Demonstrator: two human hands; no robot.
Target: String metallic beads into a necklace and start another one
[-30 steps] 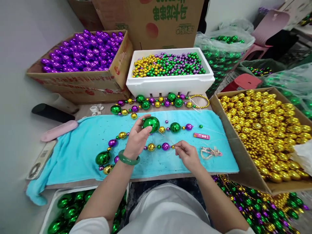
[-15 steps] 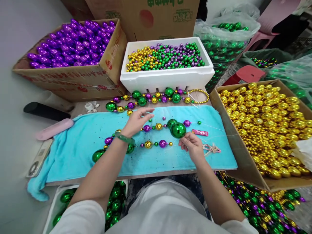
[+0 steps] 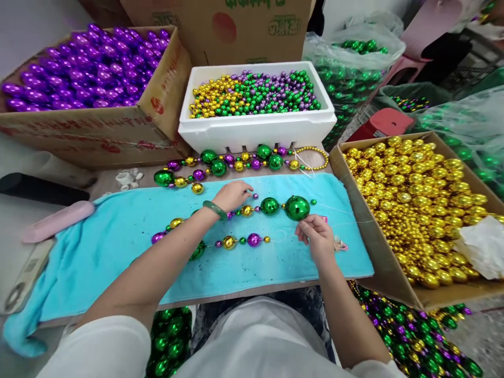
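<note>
My right hand (image 3: 316, 236) pinches a large shiny green bead (image 3: 297, 208) by its lower edge, above the blue towel (image 3: 275, 268). My left hand (image 3: 232, 195), a green bangle (image 3: 214, 209) on its wrist, reaches over the towel with its fingers slightly apart. Just past those fingertips lies a small purple bead (image 3: 255, 196). Under the left hand and forearm runs a beaded string, part hidden, with another green bead (image 3: 270, 206) and a gold bead (image 3: 247, 210). Its nearer row holds a purple bead (image 3: 254, 240) and ends at a small gold bead (image 3: 266, 239) with loose clear thread.
Behind the towel stand a box of purple beads (image 3: 157, 113) and a white foam box (image 3: 255, 128) of small mixed beads. A beaded necklace (image 3: 218, 167) lies before them. A carton of gold beads (image 3: 388, 257) is at right, a pink case (image 3: 59, 221) at left.
The large green bead has passed from my left hand to my right, which has carried it right and set it over the string's far row. My left hand has moved toward the small purple bead.
</note>
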